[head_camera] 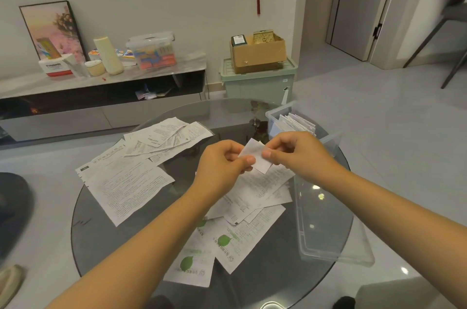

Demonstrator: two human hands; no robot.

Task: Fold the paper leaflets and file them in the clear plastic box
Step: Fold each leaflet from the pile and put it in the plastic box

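A small folded white leaflet (pixel 257 157) hangs above the round glass table (pixel 106 207), pinched from both sides. My left hand (pixel 222 164) grips its left edge and my right hand (pixel 293 152) pinches its right edge between thumb and fingers. The clear plastic box (pixel 274 116) stands at the table's far right with several folded leaflets upright inside. Several unfolded leaflets (pixel 126 182) lie spread over the table's left and middle, some with green leaf prints (pixel 223 240) near the front.
The box's clear lid (pixel 326 233) lies flat on the table's right side. Beyond the table are a low cabinet (pixel 101 86) with containers, a green storage bin (pixel 257 86) carrying a cardboard box, and grey floor all around.
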